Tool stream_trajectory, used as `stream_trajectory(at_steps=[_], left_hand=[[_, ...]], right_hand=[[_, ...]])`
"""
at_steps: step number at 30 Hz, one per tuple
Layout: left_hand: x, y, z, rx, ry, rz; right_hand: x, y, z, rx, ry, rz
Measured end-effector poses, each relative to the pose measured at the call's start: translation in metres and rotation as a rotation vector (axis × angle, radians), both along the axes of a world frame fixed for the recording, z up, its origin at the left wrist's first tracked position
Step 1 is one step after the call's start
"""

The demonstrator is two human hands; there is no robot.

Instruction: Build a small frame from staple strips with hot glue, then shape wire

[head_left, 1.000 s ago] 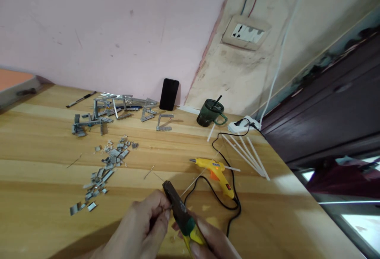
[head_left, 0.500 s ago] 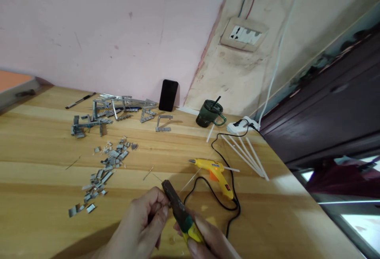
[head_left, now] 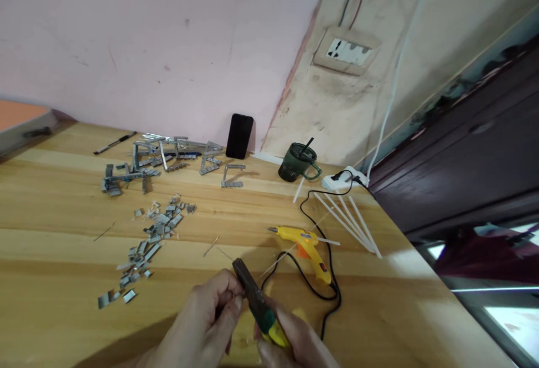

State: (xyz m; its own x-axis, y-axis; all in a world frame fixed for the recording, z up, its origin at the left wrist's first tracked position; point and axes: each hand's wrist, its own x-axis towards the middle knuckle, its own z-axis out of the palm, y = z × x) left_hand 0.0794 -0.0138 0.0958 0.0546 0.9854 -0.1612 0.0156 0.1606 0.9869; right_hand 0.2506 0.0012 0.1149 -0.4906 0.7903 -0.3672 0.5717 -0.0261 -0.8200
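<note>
My right hand (head_left: 290, 334) is wrapped round the yellow and green handle of dark-jawed pliers (head_left: 252, 292), which point up and to the left. Close against the jaws, my left hand (head_left: 210, 317) is closed in a pinch; what its fingertips hold is too small and hidden to make out. A thin wire-like strand (head_left: 224, 253) shows just beyond the tip of the pliers. Beyond my hands lies a yellow hot glue gun (head_left: 305, 241) on its side, with a white stick in its back end. To the left are small cut metal pieces (head_left: 162, 222), scattered in a band.
Bent metal frames (head_left: 135, 174) stand along the back left. A phone (head_left: 239, 136) leans on the wall, beside a dark green mug (head_left: 297, 161). White glue sticks (head_left: 349, 219) lie near a white power strip (head_left: 343, 177). The black cord (head_left: 330, 267) loops right of my hands.
Both hands and the pliers have shifted very slightly to the right in view. The grip of each hand looks the same, and the things on the table stay put.
</note>
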Motion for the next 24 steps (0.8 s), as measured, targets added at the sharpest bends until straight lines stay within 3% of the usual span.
stream_trajectory(at_steps=[9,13,16,21,24], left_hand=[[0.004,0.001,-0.003,-0.001,-0.033,-0.073],[0.004,0.004,-0.003,-0.022,-0.036,-0.081],[0.006,0.009,-0.002,-0.050,-0.083,-0.077],[0.015,0.021,-0.005,-0.073,-0.198,-0.063],[0.019,0.028,-0.011,-0.090,-0.223,-0.043]], right_hand=[[-0.004,0.002,-0.014,0.011,-0.027,-0.040],[-0.005,-0.002,-0.010,0.040,-0.142,-0.135],[-0.007,0.000,-0.004,0.073,-0.201,-0.115],[-0.008,0.008,0.002,0.303,-0.444,-0.097],[-0.007,0.010,0.001,0.413,-0.474,-0.113]])
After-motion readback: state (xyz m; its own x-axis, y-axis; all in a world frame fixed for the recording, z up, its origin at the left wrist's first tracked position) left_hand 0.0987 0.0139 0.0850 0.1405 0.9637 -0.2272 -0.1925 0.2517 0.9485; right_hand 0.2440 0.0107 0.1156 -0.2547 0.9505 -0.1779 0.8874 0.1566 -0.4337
